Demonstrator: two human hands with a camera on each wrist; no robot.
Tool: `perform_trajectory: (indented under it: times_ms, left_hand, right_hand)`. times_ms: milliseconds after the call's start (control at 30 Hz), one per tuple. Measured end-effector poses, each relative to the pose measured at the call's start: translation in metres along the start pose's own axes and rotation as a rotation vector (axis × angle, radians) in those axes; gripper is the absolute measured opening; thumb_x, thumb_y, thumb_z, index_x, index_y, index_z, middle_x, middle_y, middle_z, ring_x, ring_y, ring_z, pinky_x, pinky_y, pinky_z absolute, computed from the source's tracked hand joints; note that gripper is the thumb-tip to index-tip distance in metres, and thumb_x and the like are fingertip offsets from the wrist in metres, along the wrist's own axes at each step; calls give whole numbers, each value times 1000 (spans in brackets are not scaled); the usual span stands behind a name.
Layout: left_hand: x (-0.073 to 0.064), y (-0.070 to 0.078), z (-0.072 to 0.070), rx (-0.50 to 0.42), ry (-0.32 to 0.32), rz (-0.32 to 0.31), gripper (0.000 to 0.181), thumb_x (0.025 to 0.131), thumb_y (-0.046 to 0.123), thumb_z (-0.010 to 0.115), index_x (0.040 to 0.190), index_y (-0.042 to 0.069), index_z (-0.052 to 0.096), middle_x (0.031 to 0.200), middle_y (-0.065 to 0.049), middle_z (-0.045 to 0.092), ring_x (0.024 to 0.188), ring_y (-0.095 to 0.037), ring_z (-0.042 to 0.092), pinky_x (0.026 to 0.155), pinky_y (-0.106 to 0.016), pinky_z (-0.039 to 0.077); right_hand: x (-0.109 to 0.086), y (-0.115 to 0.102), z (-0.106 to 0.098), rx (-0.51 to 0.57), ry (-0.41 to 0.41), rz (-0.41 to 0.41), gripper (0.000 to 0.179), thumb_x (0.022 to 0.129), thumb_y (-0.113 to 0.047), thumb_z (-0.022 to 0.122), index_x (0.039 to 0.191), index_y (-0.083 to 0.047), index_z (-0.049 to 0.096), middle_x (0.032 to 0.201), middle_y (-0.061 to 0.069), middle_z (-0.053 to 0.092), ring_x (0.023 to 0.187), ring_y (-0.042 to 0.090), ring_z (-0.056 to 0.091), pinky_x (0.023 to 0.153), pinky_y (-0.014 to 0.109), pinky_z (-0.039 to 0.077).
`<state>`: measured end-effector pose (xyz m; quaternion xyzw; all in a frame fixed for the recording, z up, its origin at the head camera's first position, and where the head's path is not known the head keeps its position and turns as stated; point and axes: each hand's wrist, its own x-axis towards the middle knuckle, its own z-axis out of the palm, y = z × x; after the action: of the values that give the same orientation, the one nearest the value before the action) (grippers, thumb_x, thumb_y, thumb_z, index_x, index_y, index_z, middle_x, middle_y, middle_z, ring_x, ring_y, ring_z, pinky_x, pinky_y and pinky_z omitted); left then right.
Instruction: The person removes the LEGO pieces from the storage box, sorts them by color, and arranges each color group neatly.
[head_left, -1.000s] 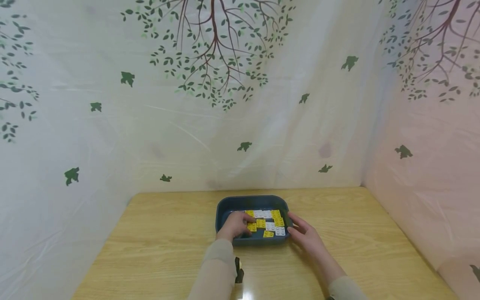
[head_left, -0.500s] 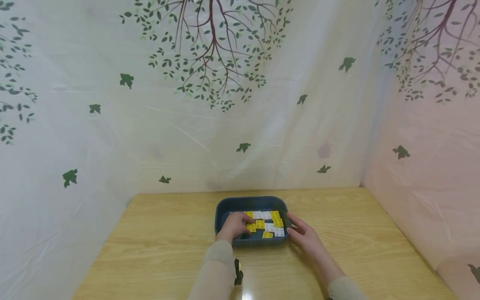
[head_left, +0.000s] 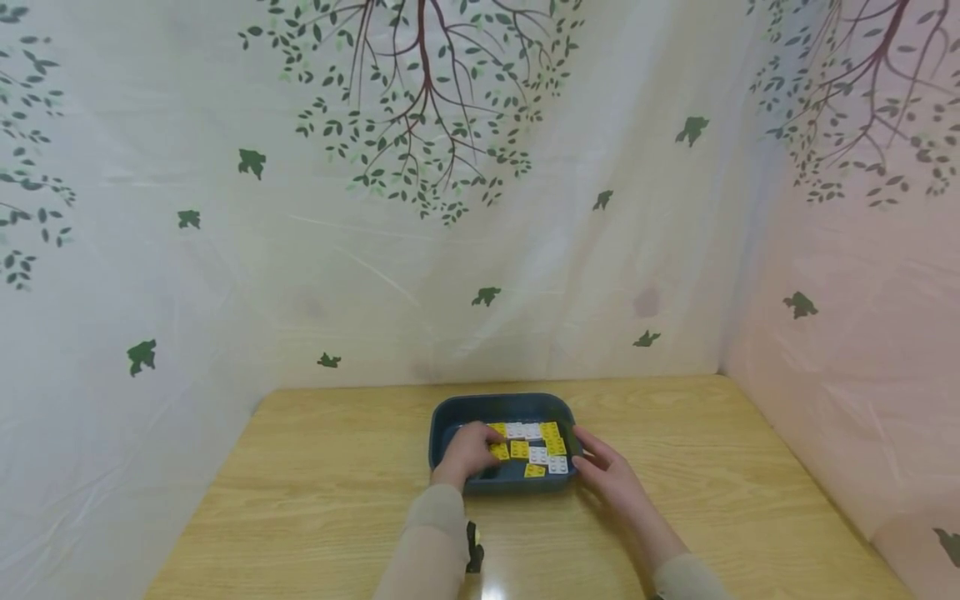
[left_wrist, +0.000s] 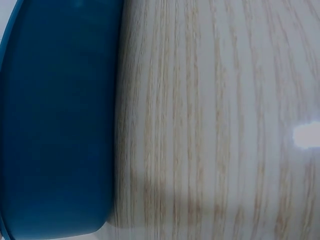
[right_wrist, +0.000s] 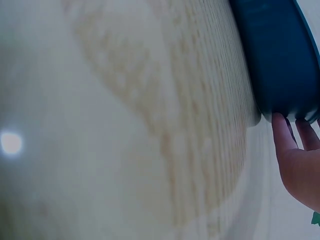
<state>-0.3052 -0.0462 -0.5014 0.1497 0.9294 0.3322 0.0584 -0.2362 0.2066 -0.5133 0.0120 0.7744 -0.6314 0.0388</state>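
Observation:
A dark blue tray (head_left: 495,485) stands on the table and holds several yellow and white toy building bricks laid flat. My left hand (head_left: 467,450) reaches over its near left side, thumb and fingertips pinching a yellow brick (head_left: 500,451). Just right of that lies another yellow brick (head_left: 520,449); white bricks (head_left: 537,455) and more yellow ones fill the right part. From outside, my right hand (head_left: 611,475) touches the tray's right end with extended thumb and fingers. The right wrist view has those fingertips against the blue tray wall (right_wrist: 285,65). Only the tray wall (left_wrist: 60,120) shows in the left wrist view.
The wooden table (head_left: 315,500) spreads around the tray. Pale curtains (head_left: 375,275) printed with branches and birds enclose the back and sides. A small black object (head_left: 474,546) shows beside my left sleeve.
The yellow brick at my left fingertips has shifted slightly left and away from me inside the tray. My right hand stays at the tray's end.

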Motion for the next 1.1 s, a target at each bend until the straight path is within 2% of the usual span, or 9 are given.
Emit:
perform_trajectory:
  times_ms: [133, 267, 367, 467, 567, 867, 1100]
  left_hand:
    - [-3, 0, -4, -3, 47, 66, 32, 77, 3, 81, 109, 5, 75, 99, -5, 65, 86, -19, 55, 83, -40, 50]
    - [-6, -1, -8, -58, 88, 92, 35, 77, 3, 80, 111, 4, 74, 101, -5, 64, 86, -18, 55, 82, -39, 50]
    - [-7, 0, -10, -104, 102, 91, 34, 78, 4, 80, 112, 6, 74, 105, -5, 65, 91, -19, 57, 87, -40, 50]
    - [-8, 4, -10, -141, 108, 117, 33, 79, 5, 80, 112, 6, 74, 106, -5, 65, 95, -21, 59, 90, -43, 49]
    - [-9, 9, -9, -184, 96, 135, 33, 79, 5, 80, 112, 6, 74, 106, -5, 64, 96, -21, 58, 90, -42, 49]
    - [-20, 27, -8, -222, 33, 195, 34, 79, 9, 82, 112, 9, 75, 99, -1, 64, 87, -16, 56, 82, -33, 50]
    - [-32, 39, -9, -268, -22, 190, 36, 80, 10, 81, 115, 11, 74, 103, 3, 66, 90, -13, 59, 84, -31, 51]
  right_hand:
    - [0, 1, 1, 1, 9, -4, 53, 98, -15, 61, 149, -14, 45, 157, 17, 33, 135, 40, 41, 105, 47, 41]
    - [1, 2, 1, 12, 7, 1, 54, 98, -16, 61, 149, -14, 45, 157, 16, 33, 136, 40, 41, 105, 47, 41]
    - [1, 2, 1, 16, 1, 11, 54, 98, -15, 61, 150, -15, 45, 157, 15, 32, 137, 39, 39, 105, 47, 41]
    - [1, 2, 0, 18, 0, 23, 54, 99, -16, 61, 150, -16, 45, 158, 14, 32, 138, 39, 38, 106, 46, 40]
    - [2, 1, 0, 19, -5, 23, 54, 99, -16, 60, 150, -16, 44, 158, 15, 30, 138, 39, 37, 106, 46, 41]
    - [1, 2, 1, 19, -5, 22, 54, 99, -15, 59, 151, -18, 44, 158, 15, 31, 138, 38, 38, 106, 47, 40]
    - [2, 5, 0, 30, 6, -11, 54, 99, -14, 60, 150, -15, 45, 157, 17, 32, 135, 39, 41, 104, 45, 42]
